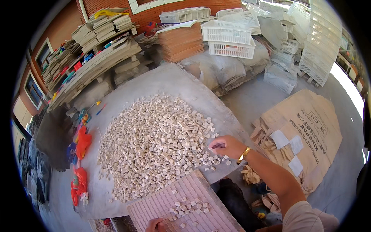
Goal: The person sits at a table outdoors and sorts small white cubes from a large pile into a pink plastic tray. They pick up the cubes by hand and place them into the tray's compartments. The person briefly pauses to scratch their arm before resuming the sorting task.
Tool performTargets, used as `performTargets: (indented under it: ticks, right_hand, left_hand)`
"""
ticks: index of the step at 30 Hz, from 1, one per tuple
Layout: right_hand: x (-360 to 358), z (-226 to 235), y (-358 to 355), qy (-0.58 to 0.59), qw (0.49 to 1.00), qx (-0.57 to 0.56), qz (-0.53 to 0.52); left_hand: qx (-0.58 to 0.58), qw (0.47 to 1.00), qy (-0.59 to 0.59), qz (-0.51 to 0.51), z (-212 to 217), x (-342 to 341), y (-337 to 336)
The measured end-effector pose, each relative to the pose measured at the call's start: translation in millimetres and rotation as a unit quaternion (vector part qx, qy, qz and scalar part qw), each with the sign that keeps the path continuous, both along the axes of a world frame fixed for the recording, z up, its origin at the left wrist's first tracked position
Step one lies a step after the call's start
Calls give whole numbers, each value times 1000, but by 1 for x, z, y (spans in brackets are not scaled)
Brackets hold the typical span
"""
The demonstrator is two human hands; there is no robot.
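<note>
Leftmost, a crumpled red plastic bundle (82, 144) lies along the side of the grey desk (174, 79). Next, a broad heap of small pale blocks (154, 139) covers the desk's middle. Below it, the left hand (155, 225) meets a pink gridded tray (222, 221) bearing a few loose blocks (189, 208); cut off by the lower edge, its opening and hold cannot be told. Farther right, the right hand (224, 146) curls half-closed at the heap's edge; whether it pinches a block is unclear. Gathering blocks seems the step in hand; the next move probably calls for a light grasp and a short reach trayward.
</note>
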State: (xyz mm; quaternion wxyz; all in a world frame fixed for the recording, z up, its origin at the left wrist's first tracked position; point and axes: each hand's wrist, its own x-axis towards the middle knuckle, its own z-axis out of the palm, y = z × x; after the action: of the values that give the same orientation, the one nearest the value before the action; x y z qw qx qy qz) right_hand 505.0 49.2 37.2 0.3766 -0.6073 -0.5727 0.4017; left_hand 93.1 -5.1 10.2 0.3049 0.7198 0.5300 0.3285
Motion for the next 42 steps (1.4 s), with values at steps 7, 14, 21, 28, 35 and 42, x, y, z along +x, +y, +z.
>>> performTargets:
  ticks: [7, 14, 21, 28, 35, 42]
  right_hand:
    - [-44, 24, -31, 526, 839, -113, 81]
    - [-123, 35, -67, 343, 907, -101, 223]
    - [-115, -1, -68, 58, 987, 53, 142]
    - [-39, -15, -45, -162, 978, 106, -75]
    - [-46, -41, -5, -261, 944, 158, -126]
    - [-41, -16, -13, -74, 972, 122, -187]
  left_hand:
    - [-391, 809, -439, 21, 17, 45, -13]
    - [-561, 615, -553, -41, 40, 83, -10]
    - [-582, 475, -659, 36, -1, -33, 20]
    - [-299, 833, -370, 284, 32, -254, 85]
    - [-95, 970, -65, 213, 28, -314, 85]
    - [-283, 740, -607, 60, 13, -192, 72]
